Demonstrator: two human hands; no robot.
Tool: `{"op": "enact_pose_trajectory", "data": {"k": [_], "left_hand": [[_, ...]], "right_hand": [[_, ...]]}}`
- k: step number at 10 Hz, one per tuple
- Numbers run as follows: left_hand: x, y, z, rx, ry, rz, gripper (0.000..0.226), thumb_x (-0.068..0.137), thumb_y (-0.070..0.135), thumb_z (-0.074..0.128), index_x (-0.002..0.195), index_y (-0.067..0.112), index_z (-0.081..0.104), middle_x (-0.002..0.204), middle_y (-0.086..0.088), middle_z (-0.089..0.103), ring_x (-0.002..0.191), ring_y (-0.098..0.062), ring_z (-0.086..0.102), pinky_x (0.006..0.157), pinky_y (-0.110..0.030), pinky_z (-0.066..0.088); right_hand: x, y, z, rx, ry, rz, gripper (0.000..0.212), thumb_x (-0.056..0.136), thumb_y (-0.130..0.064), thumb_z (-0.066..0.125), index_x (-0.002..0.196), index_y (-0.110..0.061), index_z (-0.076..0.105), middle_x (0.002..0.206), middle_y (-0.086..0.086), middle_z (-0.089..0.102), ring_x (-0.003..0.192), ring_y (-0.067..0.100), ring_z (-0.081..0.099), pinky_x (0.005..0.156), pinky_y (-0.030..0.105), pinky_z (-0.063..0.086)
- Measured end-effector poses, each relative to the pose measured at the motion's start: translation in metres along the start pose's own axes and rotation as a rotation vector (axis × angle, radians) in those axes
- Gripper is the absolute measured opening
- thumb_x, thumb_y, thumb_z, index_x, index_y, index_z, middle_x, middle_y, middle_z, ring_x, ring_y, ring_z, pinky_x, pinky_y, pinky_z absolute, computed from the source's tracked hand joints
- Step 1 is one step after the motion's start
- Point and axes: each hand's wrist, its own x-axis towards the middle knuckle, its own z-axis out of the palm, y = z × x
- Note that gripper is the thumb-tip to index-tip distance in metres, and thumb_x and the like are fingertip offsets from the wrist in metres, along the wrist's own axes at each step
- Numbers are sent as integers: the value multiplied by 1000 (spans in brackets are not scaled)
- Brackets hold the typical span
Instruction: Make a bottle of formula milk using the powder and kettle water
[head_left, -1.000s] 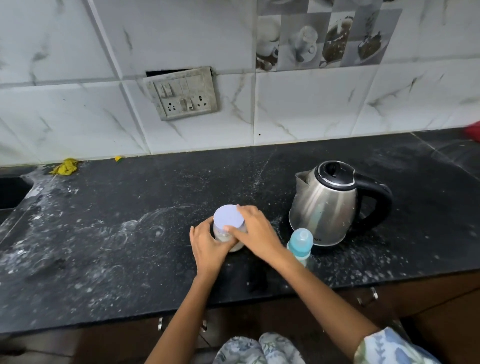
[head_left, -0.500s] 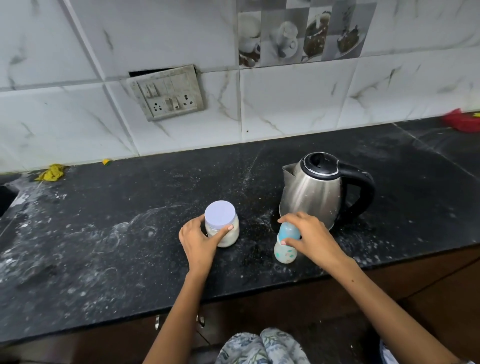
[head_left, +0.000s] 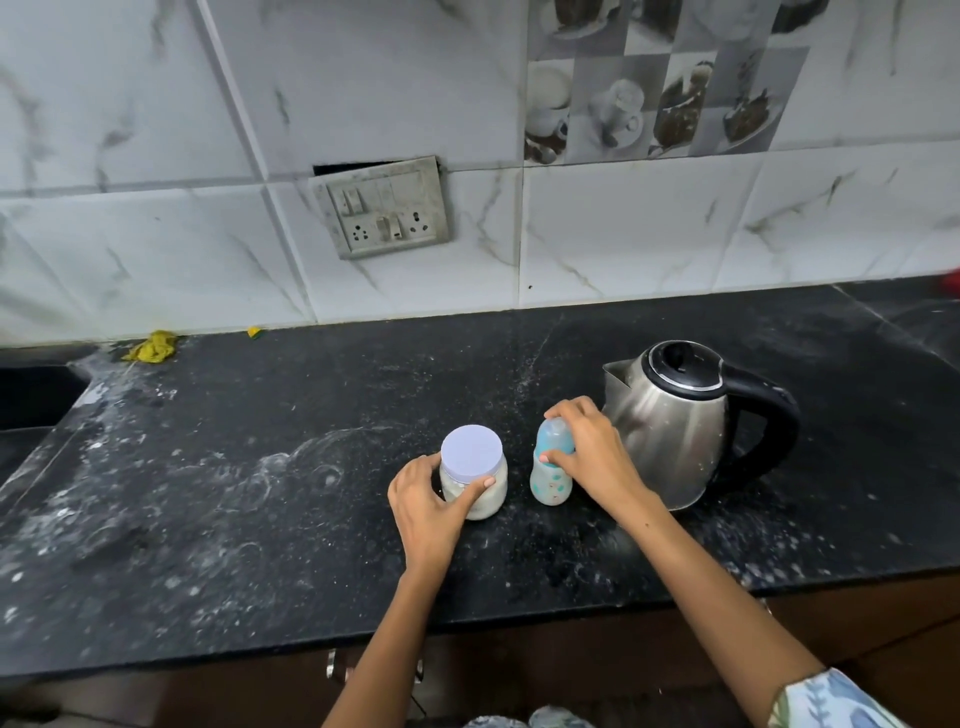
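Starting from the left: your left hand (head_left: 423, 506) has its fingers (head_left: 480, 486) wrapped round the jar (head_left: 474, 480) of powder, lid on, standing on the dark surface (head_left: 234, 467). Just beside it is the bottle (head_left: 551, 465), upright, with your right hand (head_left: 592, 457) clamped over its blue cap and your thumb across the front. So you're at the opening stage, I'd say. Tip: pin the bottle's base flat and twist the cap off straight, it's small and light and looks easy to tip. Same with the jar, hold the body and turn the lid.

Kettle (head_left: 675, 415) sits right behind your right hand, nearly touching, spout facing you, so watch your knuckles. Surface is dusted with white specks. Yellow scrap (head_left: 151, 347) by the wall is well clear, and so is the switch plate (head_left: 384, 208) above.
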Motion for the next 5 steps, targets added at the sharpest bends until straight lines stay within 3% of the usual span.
{"op": "enact_pose_trajectory", "data": {"k": [1, 2, 3, 4, 5], "left_hand": [[-1, -1, 0, 12, -15, 4, 70, 60, 72, 65, 106, 19, 62, 106, 8, 65, 108, -15, 56, 99, -42, 41], [-1, -4, 0, 78, -101, 18, 88, 63, 71, 66, 129, 16, 51, 134, 0, 55, 133, -21, 41, 113, -41, 29], [-7, 1, -6, 108, -118, 65, 97, 70, 69, 64, 145, 14, 33, 151, 0, 36, 144, -17, 22, 119, -37, 15], [0, 35, -22, 174, 46, 250, 81, 90, 61, 37, 150, 11, 17, 159, -3, 17, 148, -14, 5, 121, -39, 10], [10, 66, -34, 270, 154, 419, 69, 97, 51, 25, 151, 9, 14, 160, -7, 11, 148, -17, 1, 121, -37, 6]], "right_hand": [[0, 3, 0, 3, 10, -10, 51, 76, -19, 78, 120, -16, 54, 124, 5, 49, 103, 28, 59, 86, 42, 51], [-6, 9, 0, 9, 22, -36, 57, 77, -22, 78, 127, -16, 51, 129, 4, 50, 110, 24, 57, 88, 38, 50], [-16, 12, -2, 19, 46, -68, 61, 79, -23, 76, 133, -14, 48, 135, 4, 49, 120, 22, 52, 95, 35, 47], [-19, 6, -20, 18, 241, -104, 55, 90, -26, 65, 138, -7, 45, 144, 9, 45, 132, 25, 45, 107, 37, 41], [-17, 1, -40, -3, 434, -179, 53, 95, -29, 55, 139, -1, 45, 146, 16, 45, 135, 29, 43, 110, 43, 39]]}}
